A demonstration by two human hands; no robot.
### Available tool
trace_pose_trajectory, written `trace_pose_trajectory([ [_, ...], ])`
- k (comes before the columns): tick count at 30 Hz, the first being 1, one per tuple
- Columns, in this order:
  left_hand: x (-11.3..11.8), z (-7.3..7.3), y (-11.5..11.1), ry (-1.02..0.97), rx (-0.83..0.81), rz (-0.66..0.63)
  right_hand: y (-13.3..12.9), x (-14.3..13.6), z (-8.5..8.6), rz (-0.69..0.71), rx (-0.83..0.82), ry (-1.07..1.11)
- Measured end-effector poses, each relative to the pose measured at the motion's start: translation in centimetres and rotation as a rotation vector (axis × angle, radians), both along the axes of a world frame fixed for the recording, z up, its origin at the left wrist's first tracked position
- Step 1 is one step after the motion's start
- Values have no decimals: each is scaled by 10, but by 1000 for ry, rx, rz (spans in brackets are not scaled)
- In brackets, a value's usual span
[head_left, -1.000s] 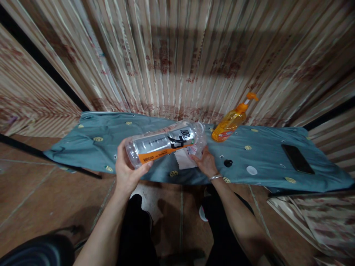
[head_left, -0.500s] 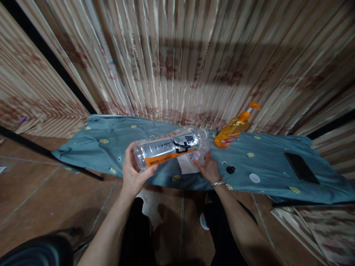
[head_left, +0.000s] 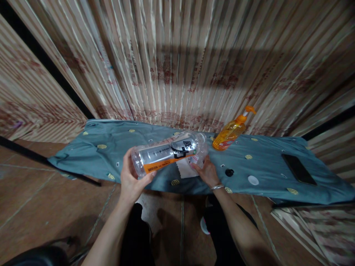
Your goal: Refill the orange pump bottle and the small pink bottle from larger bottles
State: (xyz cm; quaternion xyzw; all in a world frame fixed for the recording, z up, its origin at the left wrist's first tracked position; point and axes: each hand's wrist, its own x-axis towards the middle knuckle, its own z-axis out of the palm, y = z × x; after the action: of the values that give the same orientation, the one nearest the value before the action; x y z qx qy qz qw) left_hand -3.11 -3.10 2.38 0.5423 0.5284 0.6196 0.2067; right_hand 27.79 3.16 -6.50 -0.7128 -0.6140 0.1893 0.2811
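Note:
A large clear plastic bottle (head_left: 166, 152) with a silver and orange label is tilted over the cloth-covered table, its neck toward the right. My left hand (head_left: 134, 181) grips its base end, thumb along the lower side. Near the bottle's neck, my right hand (head_left: 206, 170) is closed round a smaller clear bottle (head_left: 198, 158), which the large one partly covers. The two bottle necks overlap, and whether they touch is hard to tell. Beneath them lies a white cloth (head_left: 186, 170) with a jagged edge.
An orange pump bottle (head_left: 229, 135) stands behind on the right. A black cap (head_left: 229, 172), a white round lid (head_left: 253, 180) and a dark phone (head_left: 298, 169) lie on the teal tablecloth (head_left: 111, 159). A striped curtain (head_left: 180, 66) hangs behind the table.
The whole view has shifted slightly, so the table sits a little lower in it. Both hands keep their holds, and the large bottle stays tilted in nearly the same pose.

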Motion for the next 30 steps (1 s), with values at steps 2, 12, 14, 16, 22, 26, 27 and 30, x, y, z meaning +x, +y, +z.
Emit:
trace_pose_trajectory([
  [2,0,1,0,12,12,2,0,0,-1,-2,-1,-7],
  [12,0,3,0,37,13,8,-1,0,-1,13,8,-42],
  [14,0,4,-1,46,12,9,-1,0,-1,12,7,-47],
  [16,0,4,-1,47,6,5,-1,-1,0,9,12,-57],
  [22,0,5,-2,23,-14,-1,-2,-2,4,11,29,-49],
  [26,0,5,-2,28,-19,3,-2,-3,6,-1,19,-27],
  [27,1,4,-2,28,-13,6,-3,-3,6,-1,23,-25],
  [30,2,4,-2,24,-1,13,-3,-3,7,4,24,-24],
])
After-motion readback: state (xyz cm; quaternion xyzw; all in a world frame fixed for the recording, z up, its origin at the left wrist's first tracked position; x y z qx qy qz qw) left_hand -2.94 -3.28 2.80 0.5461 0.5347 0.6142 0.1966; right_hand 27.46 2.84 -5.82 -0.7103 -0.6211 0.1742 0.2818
